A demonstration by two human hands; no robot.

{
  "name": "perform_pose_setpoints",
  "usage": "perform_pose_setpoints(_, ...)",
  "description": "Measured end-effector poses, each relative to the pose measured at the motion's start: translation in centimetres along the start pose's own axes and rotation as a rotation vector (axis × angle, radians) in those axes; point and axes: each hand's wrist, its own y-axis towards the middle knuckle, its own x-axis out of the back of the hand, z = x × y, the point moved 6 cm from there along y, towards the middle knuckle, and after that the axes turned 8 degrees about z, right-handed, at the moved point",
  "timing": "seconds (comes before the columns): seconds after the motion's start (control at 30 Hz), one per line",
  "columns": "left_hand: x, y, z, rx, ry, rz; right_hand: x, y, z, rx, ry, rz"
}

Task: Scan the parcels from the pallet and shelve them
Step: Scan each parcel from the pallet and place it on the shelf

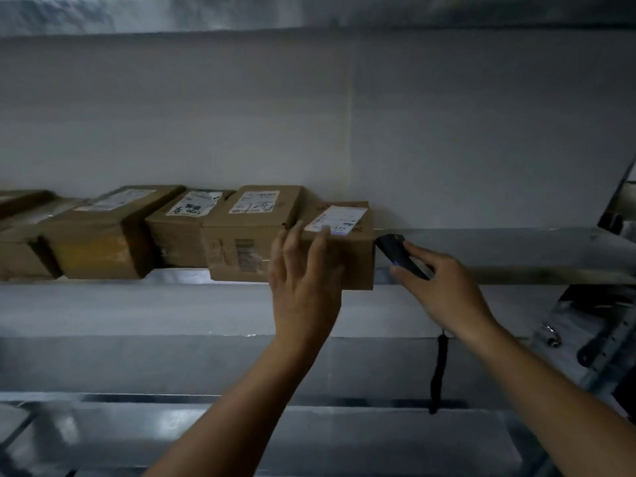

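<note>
A small cardboard parcel (356,251) with a white label on top sits at the right end of a row of parcels on a metal shelf (499,249). My left hand (304,280) lies against its front face, fingers straight and spread, fingertips reaching the top edge. To the right of the parcel, my right hand (444,287) grips a black handheld scanner (399,254) with a small blue light, its head beside the parcel's right side. A black strap (438,373) hangs from my right wrist.
Several more labelled cardboard parcels (251,228) stand in a line to the left on the same shelf. The shelf's right part is bare metal. A lower shelf (206,425) and a metal upright (605,339) with fittings lie below and to the right.
</note>
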Motion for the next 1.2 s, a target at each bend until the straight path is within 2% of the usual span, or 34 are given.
perform_pose_setpoints(0.1,-3.6,-1.4,-0.7,-0.168,0.103,0.109,-0.5,1.7,-0.6,0.012,-0.019,0.011)
perform_pose_setpoints(0.33,-6.5,0.7,0.7,-0.119,0.110,0.273,-0.8,4.1,-1.4,-0.020,-0.073,0.013)
perform_pose_setpoints(0.5,-5.9,0.3,0.9,-0.076,0.030,0.323,-0.1,0.5,-1.6,-0.061,-0.089,0.015)
perform_pose_setpoints(0.6,-5.6,-2.5,0.1,-0.087,-0.165,0.292,1.0,-4.9,-3.1,-0.131,-0.181,-0.065)
perform_pose_setpoints(0.67,-6.4,-6.1,-1.4,-0.102,-0.324,0.340,1.7,-9.6,-4.8,-0.243,-0.229,-0.111)
perform_pose_setpoints(0.83,-10.3,-18.8,-6.7,-0.155,-0.637,0.709,2.6,-24.1,-7.9,-0.541,-0.246,-0.227)
perform_pose_setpoints(0.97,-11.7,-28.8,-12.6,-0.233,-0.786,0.999,4.1,-36.7,-9.3,-0.775,-0.239,-0.261)
perform_pose_setpoints(1.07,-11.0,-34.6,-17.6,-0.355,-0.851,1.204,5.4,-45.8,-9.9,-0.975,-0.106,-0.300)
perform_pose_setpoints(1.2,-11.2,-39.0,-25.0,-0.574,-0.883,1.369,8.1,-55.4,-9.5,-1.135,-0.166,-0.442)
